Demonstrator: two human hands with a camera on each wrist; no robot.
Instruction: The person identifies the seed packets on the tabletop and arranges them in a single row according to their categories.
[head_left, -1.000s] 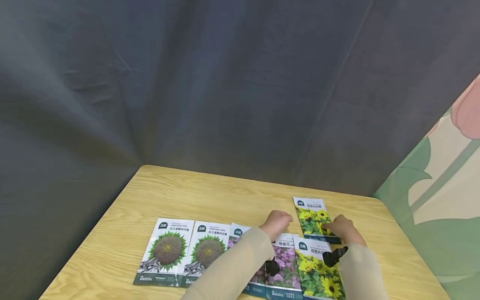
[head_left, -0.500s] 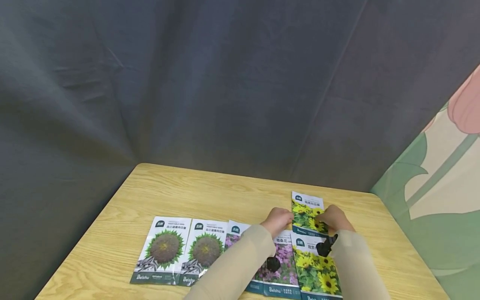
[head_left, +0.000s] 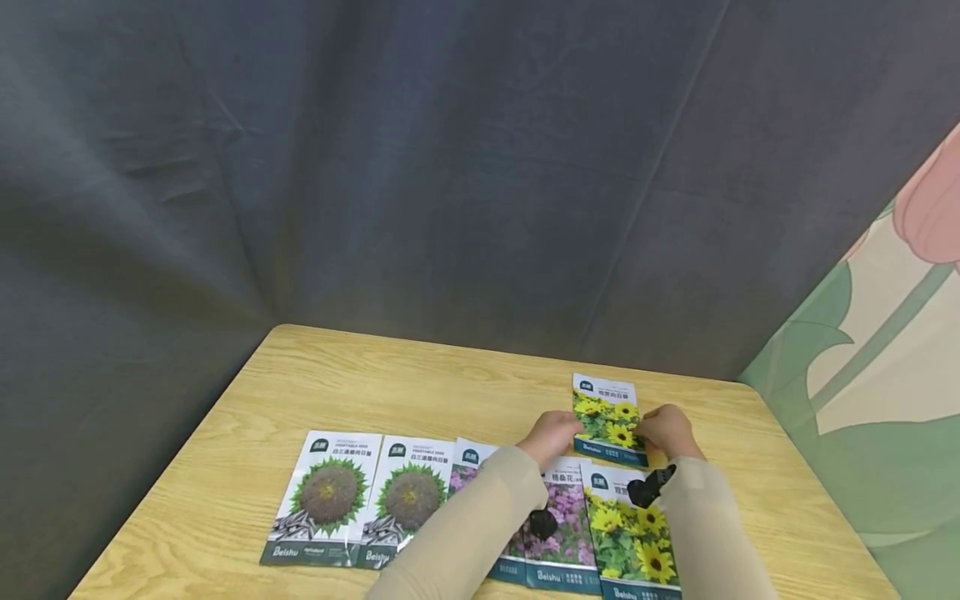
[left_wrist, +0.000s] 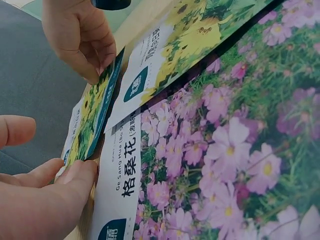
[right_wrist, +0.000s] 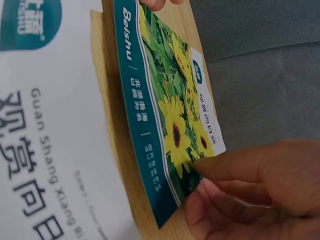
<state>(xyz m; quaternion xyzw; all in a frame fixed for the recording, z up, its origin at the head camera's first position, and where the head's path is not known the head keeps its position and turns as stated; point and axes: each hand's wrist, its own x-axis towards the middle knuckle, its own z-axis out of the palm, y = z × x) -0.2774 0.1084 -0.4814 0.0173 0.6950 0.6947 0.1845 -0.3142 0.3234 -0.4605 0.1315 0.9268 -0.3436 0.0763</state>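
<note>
A yellow-flower seed packet (head_left: 609, 410) is between my two hands at the back right of the table. My right hand (head_left: 669, 431) pinches its right edge; in the right wrist view the fingers (right_wrist: 225, 167) hold that corner. My left hand (head_left: 552, 435) grips the left edge, with fingertips (left_wrist: 77, 172) on it in the left wrist view. Just in front lies a second yellow-flower packet (head_left: 633, 537), partly under my right sleeve. Beside it is a pink-flower packet (head_left: 558, 533). Another pink-flower packet (head_left: 468, 471) is mostly hidden by my left sleeve.
Two sunflower-head seed packets, the outer one (head_left: 326, 500) and the inner one (head_left: 411, 496), lie at the left of the front row. The wooden table (head_left: 420, 375) ends at a dark grey curtain (head_left: 450, 183). A flower-patterned panel (head_left: 892, 400) stands on the right.
The back yellow-flower packet has shifted left and slightly away, along with my right hand. My left hand, apart from it before, now holds its left edge. The view has shifted slightly.
</note>
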